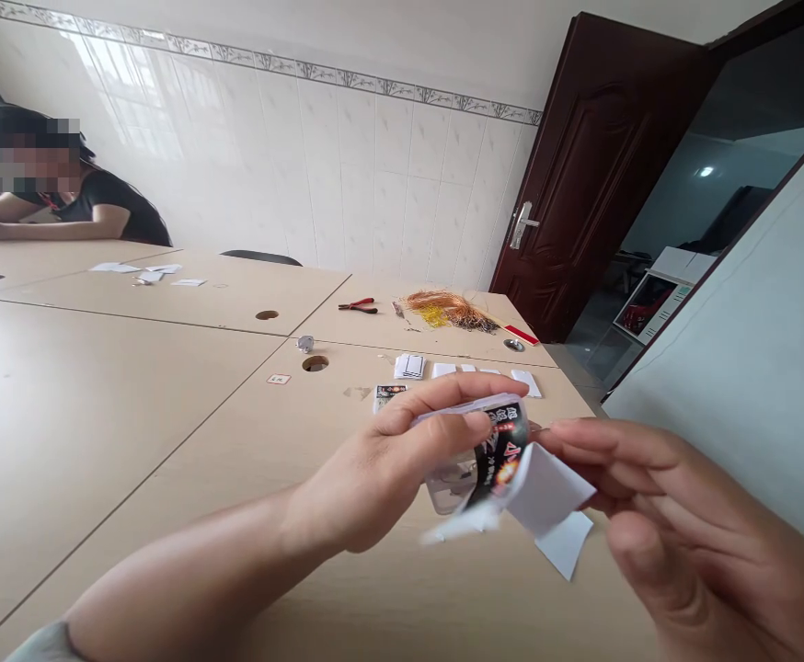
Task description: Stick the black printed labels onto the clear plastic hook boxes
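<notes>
Above the tabletop point(167, 414), the clear plastic case point(452, 489) is gripped between the thumb and fingers of the left hand point(378, 464), presumably so that its black label point(497, 457) is left exposed to the right hand point(698, 524). Whether the white paper point(550, 492) beside it is pinched by the right hand cannot be told, the fingertips being partly hidden.

Pale table point(188, 405), loose white papers point(124, 268) lying far left, red-handled pliers point(359, 306), tangled copper-coloured wire point(436, 299), stacked white cards point(410, 367).
</notes>
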Tool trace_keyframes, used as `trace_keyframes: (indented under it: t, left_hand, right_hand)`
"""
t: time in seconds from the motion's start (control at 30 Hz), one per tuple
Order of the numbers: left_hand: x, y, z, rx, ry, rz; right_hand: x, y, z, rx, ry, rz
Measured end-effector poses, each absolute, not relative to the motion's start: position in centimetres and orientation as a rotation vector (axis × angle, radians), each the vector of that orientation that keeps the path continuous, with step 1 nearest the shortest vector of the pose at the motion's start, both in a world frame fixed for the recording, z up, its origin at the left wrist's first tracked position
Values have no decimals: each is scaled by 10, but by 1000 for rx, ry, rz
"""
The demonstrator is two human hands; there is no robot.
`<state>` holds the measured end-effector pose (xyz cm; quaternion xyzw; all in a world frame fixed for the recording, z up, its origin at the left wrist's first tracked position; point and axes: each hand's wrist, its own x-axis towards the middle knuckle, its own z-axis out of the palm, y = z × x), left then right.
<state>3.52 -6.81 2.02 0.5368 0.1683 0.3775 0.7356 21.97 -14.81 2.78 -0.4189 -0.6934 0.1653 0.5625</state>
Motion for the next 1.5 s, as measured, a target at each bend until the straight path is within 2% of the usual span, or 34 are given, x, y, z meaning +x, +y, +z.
trace_keyframes:
  t: [0.17, 0.4, 0.63, 1.5]
  left_hand:
    - [32, -69, 19, 1360, 423, 873]
    - [32, -71, 19, 1283, 356, 855]
    - [34, -73, 19, 1258, 342, 878]
    - [38, -78, 21, 1144, 142, 837]
  right_hand:
    - [220, -147, 28, -1146, -1736, 140]
    - [215, -142, 23, -1172, -1768, -40]
    - [217, -138, 20, -1108, -1795, 7]
    - [214, -133, 23, -1009, -1875, -251]
